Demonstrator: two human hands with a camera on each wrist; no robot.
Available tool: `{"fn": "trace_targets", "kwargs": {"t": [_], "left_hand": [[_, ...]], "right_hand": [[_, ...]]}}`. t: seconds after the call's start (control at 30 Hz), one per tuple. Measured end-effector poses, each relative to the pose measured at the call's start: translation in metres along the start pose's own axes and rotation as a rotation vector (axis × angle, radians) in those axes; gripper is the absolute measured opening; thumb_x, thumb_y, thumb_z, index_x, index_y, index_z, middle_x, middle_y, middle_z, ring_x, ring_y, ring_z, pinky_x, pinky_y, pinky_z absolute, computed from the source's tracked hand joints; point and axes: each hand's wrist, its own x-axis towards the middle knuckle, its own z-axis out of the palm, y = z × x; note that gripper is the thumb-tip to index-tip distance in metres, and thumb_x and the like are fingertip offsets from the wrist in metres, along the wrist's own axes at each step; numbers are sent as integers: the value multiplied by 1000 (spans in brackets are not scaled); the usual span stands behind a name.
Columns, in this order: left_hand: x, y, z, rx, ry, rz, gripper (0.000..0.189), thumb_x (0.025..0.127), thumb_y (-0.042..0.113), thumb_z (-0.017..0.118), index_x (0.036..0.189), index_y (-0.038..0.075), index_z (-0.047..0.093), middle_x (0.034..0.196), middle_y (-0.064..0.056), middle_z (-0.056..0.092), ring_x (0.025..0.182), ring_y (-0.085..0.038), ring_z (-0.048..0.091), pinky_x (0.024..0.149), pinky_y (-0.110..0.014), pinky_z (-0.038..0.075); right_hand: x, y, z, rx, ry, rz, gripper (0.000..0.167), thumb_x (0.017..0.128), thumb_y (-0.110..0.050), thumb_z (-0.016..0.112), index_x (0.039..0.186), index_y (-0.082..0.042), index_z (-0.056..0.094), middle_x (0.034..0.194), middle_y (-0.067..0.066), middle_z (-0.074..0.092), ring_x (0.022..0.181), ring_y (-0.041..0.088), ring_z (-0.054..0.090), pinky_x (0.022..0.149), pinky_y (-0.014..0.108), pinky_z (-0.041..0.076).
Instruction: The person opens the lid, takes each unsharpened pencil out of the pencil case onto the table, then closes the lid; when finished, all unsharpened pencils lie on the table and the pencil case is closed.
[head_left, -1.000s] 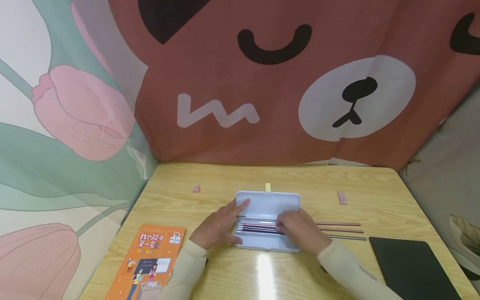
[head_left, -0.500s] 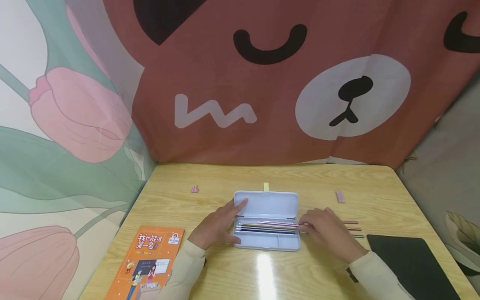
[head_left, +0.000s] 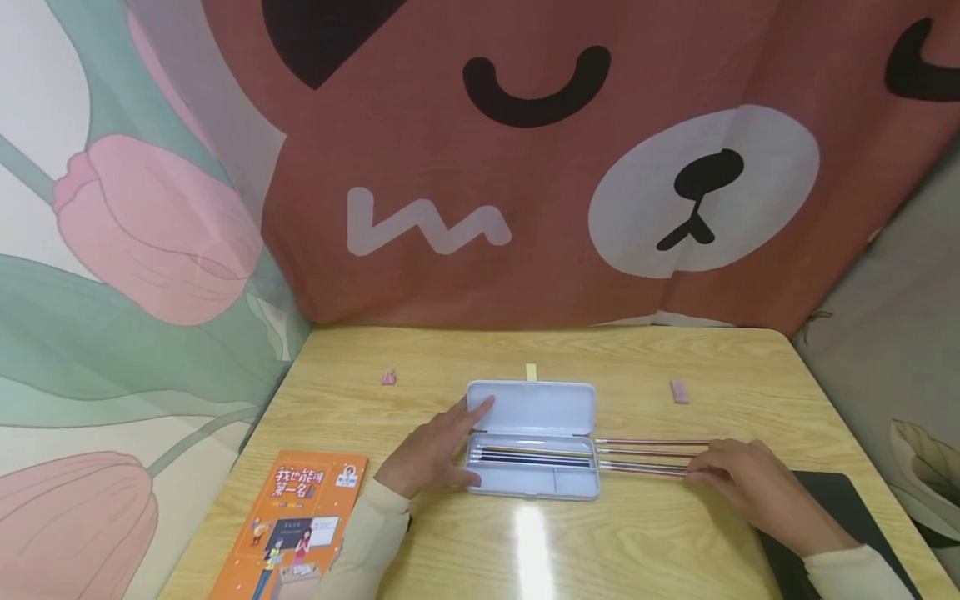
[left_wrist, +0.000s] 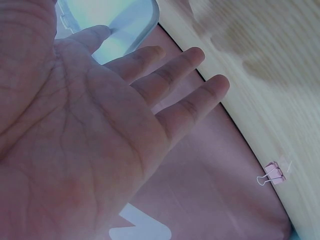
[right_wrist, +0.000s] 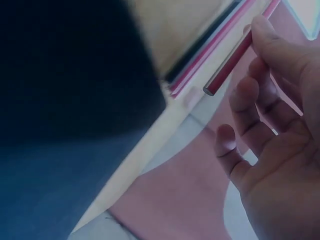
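A pale pencil case [head_left: 577, 482] lies open on the table, lid tilted back. Several pencils [head_left: 536, 456] rest in its long compartment. My left hand [head_left: 431, 450] is at the case's left end, fingers spread, one fingertip over the lid and the thumb at the front part. In the left wrist view that palm shows with its fingers extended. My right hand [head_left: 757, 487], right of the case, pinches a red pencil [right_wrist: 231, 65] near its unsharpened end between thumb and fingers. More pencils [head_left: 648, 441] lie side by side between the case and that hand.
An orange book [head_left: 288, 525] lies at front left, and a black flat board [head_left: 821, 508] at front right, partly under the right forearm. Farther back are a pink binder clip [head_left: 388, 377], a small yellow piece [head_left: 531, 372] behind the lid and a pink eraser [head_left: 678, 392].
My right hand has drawn a red pencil out of the case and carried it right, alongside the other pencils on the table. My left hand has stayed at the case.
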Motion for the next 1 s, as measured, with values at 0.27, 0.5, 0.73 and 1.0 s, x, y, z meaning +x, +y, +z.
{"fn": "trace_targets", "kwargs": {"t": [0.27,0.5,0.73,1.0], "left_hand": [[1,0,0,5,3,5,118,82,24,100,176,23,30,176,-30,33,153,-54,48,119,-66,48],[1,1,-1,9,0,2,118,82,25,100,177,23,30,176,-30,33,153,-54,48,119,-67,48],[2,-2,2,7,-8,-20,117,84,26,99,177,28,28,178,-26,30,155,-53,46,122,-66,46],[0,-2,1,-4,-1,0,119,82,26,100,177,24,29,177,-28,32,154,-53,48,120,-66,47]], "right_hand": [[-6,5,8,-110,-67,53,25,86,-18,93,95,-38,82,93,-23,77,84,1,71,78,42,56],[-2,4,14,-118,-77,41,25,85,-19,93,95,-39,82,95,-23,78,86,4,73,80,46,57],[-1,4,11,-130,-98,51,24,85,-22,94,93,-40,80,93,-24,77,85,0,71,79,44,55],[1,4,8,-97,-102,42,22,85,-22,94,94,-37,81,91,-25,76,80,-8,67,73,34,57]]}}
